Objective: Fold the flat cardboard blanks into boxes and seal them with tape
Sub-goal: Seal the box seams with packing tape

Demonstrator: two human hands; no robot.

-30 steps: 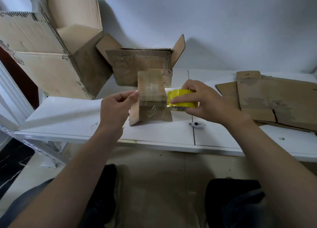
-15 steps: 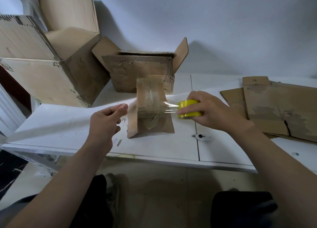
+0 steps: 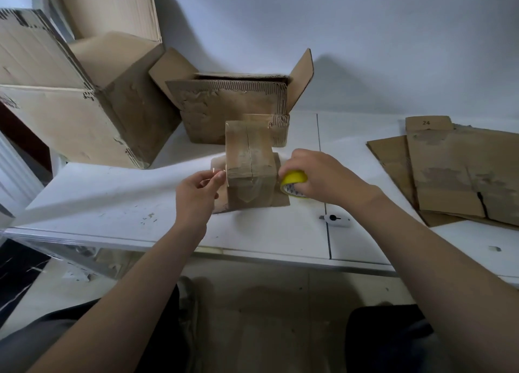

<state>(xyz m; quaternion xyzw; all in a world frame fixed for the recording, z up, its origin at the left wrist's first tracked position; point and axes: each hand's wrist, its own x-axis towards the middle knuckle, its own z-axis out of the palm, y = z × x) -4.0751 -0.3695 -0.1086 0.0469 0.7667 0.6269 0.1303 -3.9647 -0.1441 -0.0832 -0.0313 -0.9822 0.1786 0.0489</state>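
Nearest the front edge of the counter (image 3: 118, 201), a small white gadget (image 3: 335, 220) is lying by the seam. Just past it, the left hand (image 3: 196, 197) is pinching the loose end of clear tape (image 3: 216, 173) between thumb and fingers (image 3: 209, 184), right at the left side of the small box (image 3: 250, 162). That box is sitting mid-counter, flaps splayed at its base. The right hand (image 3: 320, 176) is curling its fingers around the yellow tape roll (image 3: 293, 177), tight against the box's right side. Behind it, an open box (image 3: 233, 111) is standing by the back edge, a big box (image 3: 92, 103) is filling the far left corner, and flat blanks (image 3: 460, 173) are lying along the right edge.
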